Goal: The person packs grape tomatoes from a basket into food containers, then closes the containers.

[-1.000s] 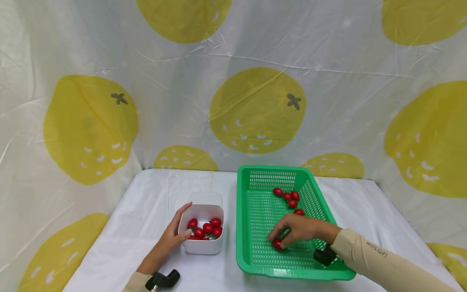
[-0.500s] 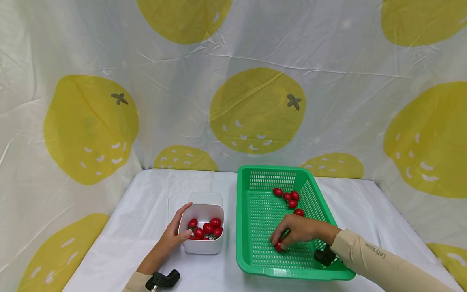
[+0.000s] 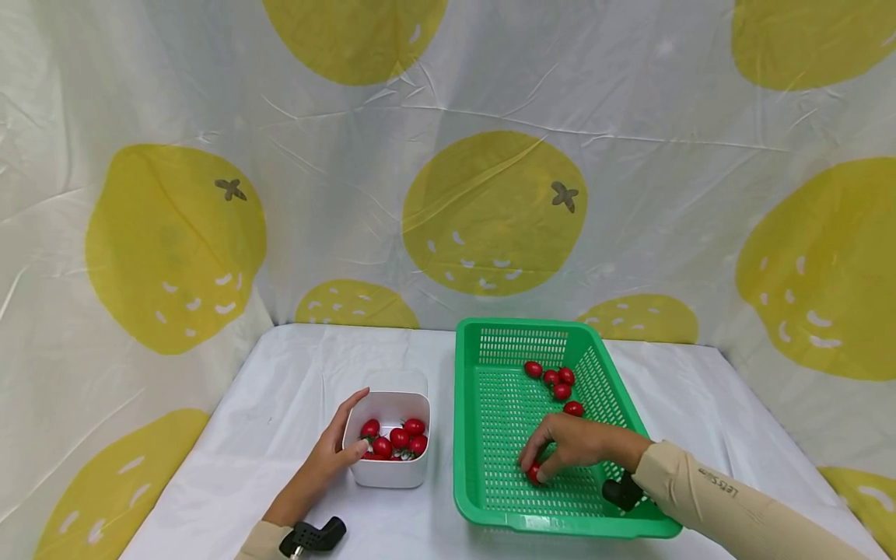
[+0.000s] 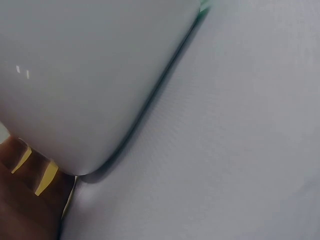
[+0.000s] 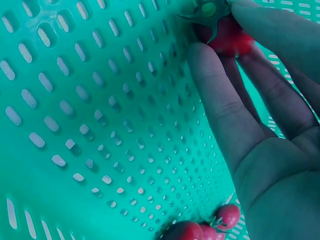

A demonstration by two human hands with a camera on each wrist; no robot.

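Note:
My left hand (image 3: 333, 442) grips the white square box (image 3: 389, 475) from its left side, thumb over the near rim and fingers along the outer wall. Several red cherry tomatoes (image 3: 398, 438) with green stems lie inside the box. In the left wrist view, fingers (image 4: 35, 172) press against the smooth wall of the box. Inside the green basket (image 3: 465, 435), my right hand (image 3: 572, 441) pinches one cherry tomato (image 3: 534, 474) between thumb and fingertips, low over the perforated bottom. The right wrist view shows this tomato's green calyx (image 5: 210, 15) turned toward the camera.
More cherry tomatoes (image 3: 561, 391) lie loose along the right side of the basket. A see-through, square-edged piece (image 3: 396, 380) shows just behind the white box. White cloth (image 3: 308, 354) covers the table, and a lemon-print curtain (image 3: 336, 218) hangs behind it.
My right fingers have closed in on the cherry tomato, which has shifted slightly right and nearer me within the basket. The left hand and white box have stayed put.

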